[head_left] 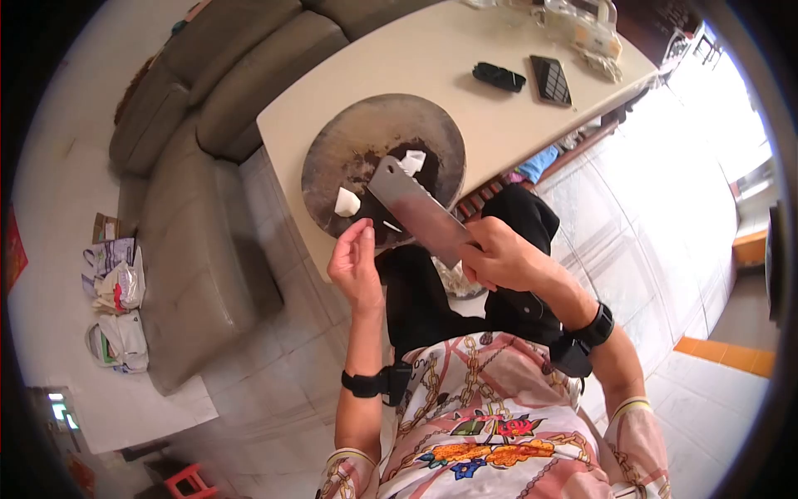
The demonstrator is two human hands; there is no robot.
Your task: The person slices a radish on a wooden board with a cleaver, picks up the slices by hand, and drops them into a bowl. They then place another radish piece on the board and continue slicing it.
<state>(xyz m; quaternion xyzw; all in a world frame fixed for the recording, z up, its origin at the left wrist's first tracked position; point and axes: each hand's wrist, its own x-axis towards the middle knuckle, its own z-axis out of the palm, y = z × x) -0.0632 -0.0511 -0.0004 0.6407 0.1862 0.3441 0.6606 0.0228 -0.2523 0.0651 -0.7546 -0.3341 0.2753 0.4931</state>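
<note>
My right hand (499, 254) is wrapped round the handle of a cleaver (420, 212), whose broad blade slants up and left over the round chopping board (382, 116). Just left of the blade, at the board's near edge, my left hand (357, 264) is raised with thumb and fingertips drawn together, and nothing shows between them. A white chunk (347, 202) lies on the board beyond those fingertips. Another white piece (413, 160) sits on the far side of the blade, partly hidden by it. A thin white sliver (391, 225) rests by the blade's left edge.
The board stands on a cream table (399, 54), its near rim close to my knees. Farther along the table are a phone (551, 81), a black folded item (499, 76) and plastic-wrapped things (586, 33). A grey sofa (195, 241) runs along the left.
</note>
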